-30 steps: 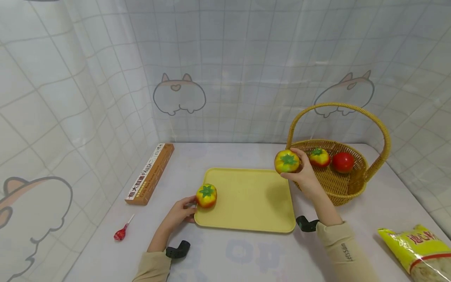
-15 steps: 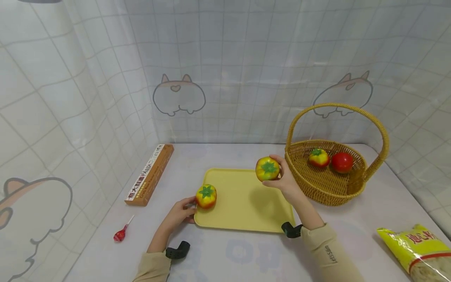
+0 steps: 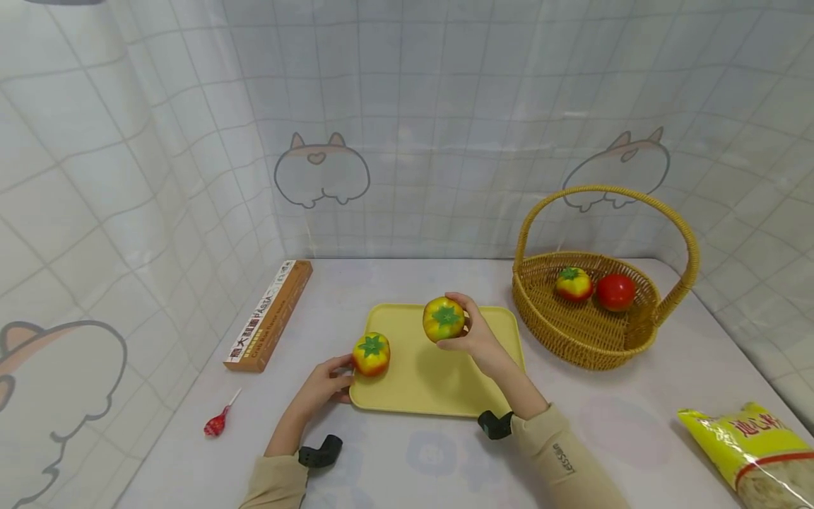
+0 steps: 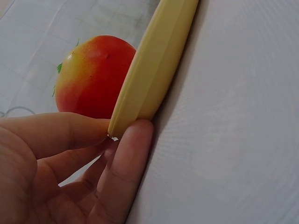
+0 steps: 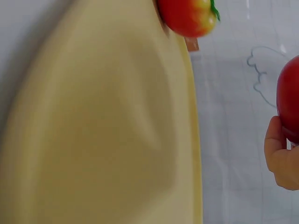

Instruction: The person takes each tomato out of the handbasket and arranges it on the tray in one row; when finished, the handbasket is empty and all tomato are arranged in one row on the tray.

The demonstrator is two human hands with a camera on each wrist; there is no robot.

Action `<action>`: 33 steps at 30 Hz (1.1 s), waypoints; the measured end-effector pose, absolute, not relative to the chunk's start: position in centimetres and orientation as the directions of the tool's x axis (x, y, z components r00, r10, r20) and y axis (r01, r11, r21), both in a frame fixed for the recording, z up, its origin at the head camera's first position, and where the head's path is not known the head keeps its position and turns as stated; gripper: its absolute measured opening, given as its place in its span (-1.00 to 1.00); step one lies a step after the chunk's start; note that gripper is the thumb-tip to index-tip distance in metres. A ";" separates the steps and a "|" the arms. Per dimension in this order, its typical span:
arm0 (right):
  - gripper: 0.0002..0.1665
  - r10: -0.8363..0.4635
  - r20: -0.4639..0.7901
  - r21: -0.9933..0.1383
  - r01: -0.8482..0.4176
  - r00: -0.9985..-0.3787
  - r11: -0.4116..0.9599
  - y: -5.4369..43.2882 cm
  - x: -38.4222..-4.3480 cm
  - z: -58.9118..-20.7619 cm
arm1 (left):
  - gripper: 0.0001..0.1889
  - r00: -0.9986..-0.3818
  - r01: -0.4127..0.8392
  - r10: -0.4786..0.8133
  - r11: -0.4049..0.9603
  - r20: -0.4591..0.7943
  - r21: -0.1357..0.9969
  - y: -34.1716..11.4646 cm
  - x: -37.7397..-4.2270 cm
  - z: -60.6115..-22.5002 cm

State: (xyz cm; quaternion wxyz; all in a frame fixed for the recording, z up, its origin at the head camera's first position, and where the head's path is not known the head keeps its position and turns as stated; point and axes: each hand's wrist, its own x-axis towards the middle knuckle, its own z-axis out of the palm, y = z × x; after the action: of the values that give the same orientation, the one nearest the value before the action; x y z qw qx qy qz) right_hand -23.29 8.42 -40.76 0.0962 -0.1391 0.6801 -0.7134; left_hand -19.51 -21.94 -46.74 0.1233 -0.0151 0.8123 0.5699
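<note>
In the head view my right hand (image 3: 467,330) holds a yellow-and-red tomato (image 3: 443,319) above the middle of the yellow tray (image 3: 407,396), its green star-shaped top facing the head camera. The right wrist view catches only the red side of this held tomato (image 5: 288,100) and some fingers (image 5: 279,158). A second tomato (image 3: 371,354) sits at the tray's left end. Beside it, my left hand (image 3: 321,387) pinches the tray's left edge; in the left wrist view a fingertip lies at the rim (image 4: 122,109) and the thumb (image 4: 133,144) against the outer wall.
At the back right stands a wicker basket (image 3: 540,331) with a tall handle, holding a yellow-red tomato (image 3: 574,284) and a plain red fruit (image 3: 615,293). A pasta box (image 3: 270,316) and a lollipop (image 3: 217,423) lie left. A yellow food bag (image 3: 750,445) lies front right.
My right hand has carried the tomato leftward from the basket's near left side to over the tray's middle, slightly lower in the view. The left hand and the tray have stayed put.
</note>
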 end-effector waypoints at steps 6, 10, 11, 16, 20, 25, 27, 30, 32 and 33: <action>-0.02 -0.340 0.021 -0.996 0.008 -0.940 -0.084 6.5 -23.0 -41.7 | -0.44 -0.965 -0.155 0.148 0.338 -0.215 0.928 -21.4 -18.4 -44.6; -0.02 -0.348 0.002 -0.997 0.026 -0.938 -0.076 5.6 -23.0 -42.5 | -0.44 -0.965 -0.156 0.147 0.341 -0.217 0.927 -21.4 -18.3 -44.5; -0.02 -0.347 -0.002 -0.997 0.027 -0.938 -0.068 5.4 -23.1 -42.7 | -0.44 -0.965 -0.160 0.145 0.341 -0.220 0.926 -21.4 -18.3 -44.5; -0.03 -0.337 -0.025 -1.000 0.025 -0.941 0.005 4.4 -23.2 -43.7 | -0.44 -0.963 -0.166 0.148 0.338 -0.227 0.926 -21.4 -18.5 -44.7; -0.04 -0.322 -0.063 -0.996 0.042 -0.944 0.074 3.8 -23.2 -44.2 | -0.44 -0.962 -0.167 0.150 0.339 -0.229 0.926 -21.4 -18.5 -44.7; -0.07 -0.324 -0.084 -0.990 0.042 -0.942 0.135 3.4 -22.9 -44.0 | -0.44 -0.961 -0.171 0.151 0.340 -0.233 0.925 -21.4 -18.6 -44.6; -0.08 -0.338 -0.096 -0.987 0.047 -0.936 0.152 3.4 -22.5 -43.2 | -0.43 -0.961 -0.169 0.152 0.341 -0.231 0.925 -21.5 -18.7 -44.9; -0.09 -0.351 -0.099 -0.984 0.039 -0.931 0.175 3.3 -22.6 -43.2 | -0.41 -0.961 -0.166 0.153 0.338 -0.228 0.926 -22.0 -19.4 -46.1; -0.08 -0.354 -0.095 -0.981 0.027 -0.930 0.192 3.2 -22.9 -43.8 | -0.40 -0.963 -0.163 0.152 0.337 -0.224 0.927 -22.3 -19.8 -47.0; -0.08 -0.354 -0.089 -0.979 0.017 -0.931 0.203 3.1 -23.2 -44.3 | -0.40 -0.963 -0.161 0.150 0.337 -0.222 0.928 -22.5 -20.0 -47.5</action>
State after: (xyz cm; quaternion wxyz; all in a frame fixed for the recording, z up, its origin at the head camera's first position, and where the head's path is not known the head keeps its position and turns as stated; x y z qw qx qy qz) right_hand -23.21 3.08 -44.35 0.1493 -0.1108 0.7610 -0.6215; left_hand -20.05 -22.51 -47.53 0.1354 -0.0034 0.8064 0.5757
